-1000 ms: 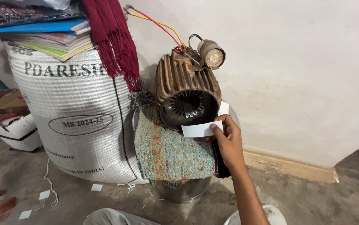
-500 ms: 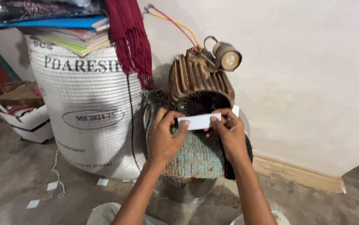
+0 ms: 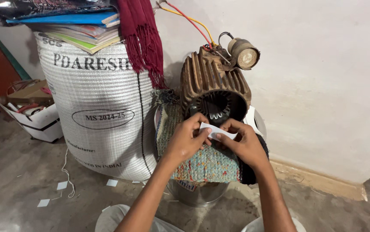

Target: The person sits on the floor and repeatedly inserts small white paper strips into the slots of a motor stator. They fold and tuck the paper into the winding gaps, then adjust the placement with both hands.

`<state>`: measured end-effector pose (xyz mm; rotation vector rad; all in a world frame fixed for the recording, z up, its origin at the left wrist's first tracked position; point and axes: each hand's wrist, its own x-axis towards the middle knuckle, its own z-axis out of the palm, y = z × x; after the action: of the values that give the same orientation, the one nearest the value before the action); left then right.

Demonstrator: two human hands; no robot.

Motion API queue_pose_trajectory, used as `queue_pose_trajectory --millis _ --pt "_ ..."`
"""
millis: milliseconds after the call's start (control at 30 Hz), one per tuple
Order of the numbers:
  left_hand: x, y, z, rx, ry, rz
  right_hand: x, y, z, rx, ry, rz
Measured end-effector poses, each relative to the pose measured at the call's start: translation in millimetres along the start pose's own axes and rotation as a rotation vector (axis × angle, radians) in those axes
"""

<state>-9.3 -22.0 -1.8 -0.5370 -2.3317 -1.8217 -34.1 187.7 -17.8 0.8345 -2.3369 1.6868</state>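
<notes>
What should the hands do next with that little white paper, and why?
Probably slide the paper strip up into the motor's open front. Both the left hand and right hand pinch its ends just below that opening, over the woven cloth, so only a short push seems left.

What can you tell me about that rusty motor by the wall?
The motor is a brown, rusty, ribbed metal shell lying on its side, its open end showing the windings inside. Red and yellow wires rise from the top beside a small round part. It rests on a woven cloth over a metal drum.
</notes>
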Motion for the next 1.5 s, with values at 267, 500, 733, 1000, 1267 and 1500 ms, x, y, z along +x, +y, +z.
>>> queue_pose_trajectory --millis 267,500,733,1000,1267,1500 --pt "1.0 -9.8 -5.2 -0.021 -0.097 0.001 -8.4 -2.5 12.1 -0.215 0.256 0.069" --pt "-1.0 -16.2 -4.9 -0.052 -0.035 -0.027 -10.4 0.8 6.1 0.090 0.216 0.134" --pt "1.8 -24.2 -2.0 -0.069 -0.029 0.034 -9.1 5.8 -5.5 0.345 0.218 0.109" --pt "1.0 -25.3 -3.5 -0.096 -0.032 0.027 -8.8 13.4 -10.0 0.447 0.220 0.126" --pt "4.0 -17.9 -6.3 -0.216 0.010 -0.097 -8.4 19.0 -8.4 0.535 0.235 0.088" --pt "9.1 -16.2 2.4 -0.026 -0.080 0.004 -5.7 17.1 -15.5 0.547 0.177 0.132"
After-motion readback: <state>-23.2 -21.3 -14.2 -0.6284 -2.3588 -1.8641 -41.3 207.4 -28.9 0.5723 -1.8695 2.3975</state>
